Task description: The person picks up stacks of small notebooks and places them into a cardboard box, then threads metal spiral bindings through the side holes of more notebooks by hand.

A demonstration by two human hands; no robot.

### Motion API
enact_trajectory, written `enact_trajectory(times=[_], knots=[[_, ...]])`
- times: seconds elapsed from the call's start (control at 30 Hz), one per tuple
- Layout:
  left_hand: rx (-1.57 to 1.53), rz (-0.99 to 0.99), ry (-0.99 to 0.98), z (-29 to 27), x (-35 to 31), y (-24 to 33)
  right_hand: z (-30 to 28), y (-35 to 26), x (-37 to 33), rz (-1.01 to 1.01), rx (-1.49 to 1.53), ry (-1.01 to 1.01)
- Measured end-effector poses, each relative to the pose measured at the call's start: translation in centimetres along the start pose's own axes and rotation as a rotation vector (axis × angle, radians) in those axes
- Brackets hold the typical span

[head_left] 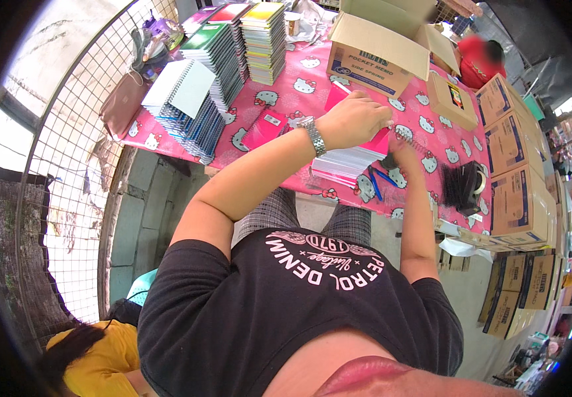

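Observation:
A stack of memo pads with pink covers and white pages (345,167) lies near the table's front edge. My left hand (354,123), with a silver watch on its wrist, is bent over the stack, its fingertips pinched together; what they hold is hidden. Close beside it, at the stack's right side, my right hand (403,157) has its fingers closed near a thin dark coil (419,144). I cannot tell whether the coil is in its grip. Blue-handled pliers (380,182) lie just right of the stack. A pink cover (264,130) lies to the left.
Tall stacks of spiral notebooks (193,109) stand at the left. An open cardboard box (375,59) is at the back. Black coils (459,190) and a tape roll (480,183) lie at the right, beside stacked cartons (514,202). A person in yellow (104,360) is at lower left.

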State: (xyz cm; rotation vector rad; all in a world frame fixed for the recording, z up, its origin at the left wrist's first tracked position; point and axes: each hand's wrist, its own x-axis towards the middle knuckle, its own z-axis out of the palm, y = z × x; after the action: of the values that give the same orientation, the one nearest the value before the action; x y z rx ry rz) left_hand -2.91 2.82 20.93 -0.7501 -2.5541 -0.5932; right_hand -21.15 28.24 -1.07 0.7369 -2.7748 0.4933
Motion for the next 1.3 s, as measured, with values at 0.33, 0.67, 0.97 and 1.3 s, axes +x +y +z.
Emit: enact_trajectory(times=[0.33, 0.67, 0.97, 1.3], knots=[[0.162, -0.244, 0.097, 0.0, -3.0, -1.4, -13.3, -10.6, 1.4, 0.036, 1.487, -0.314], [0.059, -0.177, 0.123, -0.1, -2.0, -0.6, -20.9, -13.6, 2.5, -0.356, 0.966, -0.629], [0.06, -0.207, 0.113, -0.7, -2.2, -0.4, -22.2, -15.2, 2.8, -0.433, 1.05, -0.588], [-0.136, -0.204, 0.111, -2.6, -2.7, -3.7, -20.1, -15.6, 4.8, -0.387, 1.099, -0.652]])
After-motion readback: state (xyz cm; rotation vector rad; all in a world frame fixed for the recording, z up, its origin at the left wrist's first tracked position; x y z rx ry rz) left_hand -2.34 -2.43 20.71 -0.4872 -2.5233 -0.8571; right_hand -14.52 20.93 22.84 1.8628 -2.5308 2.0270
